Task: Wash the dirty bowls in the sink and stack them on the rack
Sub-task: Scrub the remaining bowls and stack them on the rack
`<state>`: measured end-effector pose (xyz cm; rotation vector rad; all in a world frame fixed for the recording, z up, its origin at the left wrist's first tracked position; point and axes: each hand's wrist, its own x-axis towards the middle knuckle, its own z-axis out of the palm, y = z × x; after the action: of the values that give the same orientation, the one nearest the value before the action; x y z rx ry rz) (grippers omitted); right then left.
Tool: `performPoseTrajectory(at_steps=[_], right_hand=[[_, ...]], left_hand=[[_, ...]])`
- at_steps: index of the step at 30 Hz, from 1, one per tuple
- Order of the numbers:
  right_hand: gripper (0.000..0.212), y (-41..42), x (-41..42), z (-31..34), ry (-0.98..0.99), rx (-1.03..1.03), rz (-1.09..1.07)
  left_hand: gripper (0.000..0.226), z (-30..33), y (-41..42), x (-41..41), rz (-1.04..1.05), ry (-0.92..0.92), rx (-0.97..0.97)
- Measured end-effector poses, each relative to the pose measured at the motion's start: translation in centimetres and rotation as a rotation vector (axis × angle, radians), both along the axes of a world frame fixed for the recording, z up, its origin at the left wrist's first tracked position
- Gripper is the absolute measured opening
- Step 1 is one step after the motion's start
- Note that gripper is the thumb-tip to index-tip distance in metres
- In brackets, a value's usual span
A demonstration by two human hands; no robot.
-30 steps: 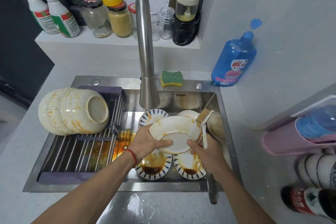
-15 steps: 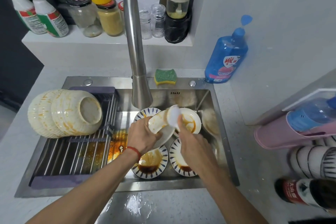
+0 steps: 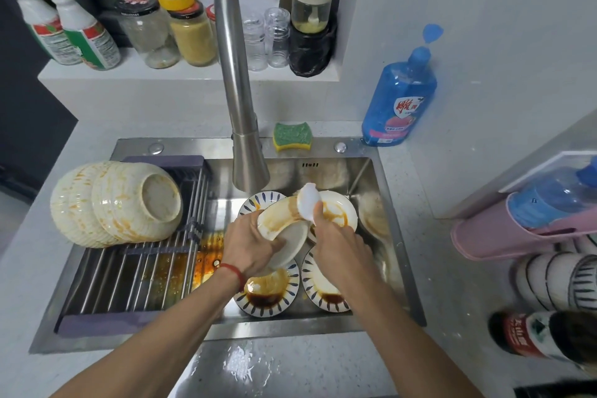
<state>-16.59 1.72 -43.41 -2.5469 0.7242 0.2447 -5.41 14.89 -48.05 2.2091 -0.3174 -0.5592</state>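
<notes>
Two hands work on one dish here: our left hand [image 3: 255, 244] curls under and round the lower edge of the bowl [image 3: 284, 233], thumb over the rim, tipping it up on edge over the sink [image 3: 400, 236] so that its stained inside faces the right hand [image 3: 339, 249]. We judge the tilt deliberate, since it lets the orange smears run down into the basin and not onto the counter [image 3: 290, 365]. The right hand is closed round a brush [image 3: 308, 206], whose white head pokes up above the fingers and rests against the bowl's upper rim; the handle is hidden in the fist. The bowl sits just below the tap [image 3: 239, 107], where water would fall on it (we cannot tell whether any is running). Beneath the hands lie more dirty dishes in the sink, two striped ones [image 3: 268, 297] nearest us with dark sauce pooled in them, others behind, so the washing looks far from finished. To the left, the rack [image 3: 129, 281] spans the sink, presumably so that drips fall through its bars; a stack [image 3: 122, 207] of bowls lies on its side at the far end, streaked with orange, so in our view these may need another pass. A sponge [image 3: 292, 136] waits on the sink's back ledge and the blue soap [image 3: 400, 97] stands just beside the right corner, both within easy reach of the scrubbing hand.
</notes>
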Motion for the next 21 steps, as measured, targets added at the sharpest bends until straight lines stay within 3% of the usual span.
performPoseTrajectory(at_steps=[6, 13, 21], right_hand=[[0.068, -0.8, 0.0, -0.8, 0.058, 0.013, 0.02], [0.05, -2.1, 0.2, -1.3, 0.054, 0.286, -0.114], [0.047, -2.9, 0.3, -1.3, 0.039, 0.277, -0.1]], left_hand=[[0.046, -0.3, 1.1, 0.2, 0.033, 0.112, -0.1], [0.049, -1.2, 2.4, 0.6, 0.08, 0.235, -0.173], [0.062, -0.9, 3.4, 0.9, 0.164, 0.418, -0.356]])
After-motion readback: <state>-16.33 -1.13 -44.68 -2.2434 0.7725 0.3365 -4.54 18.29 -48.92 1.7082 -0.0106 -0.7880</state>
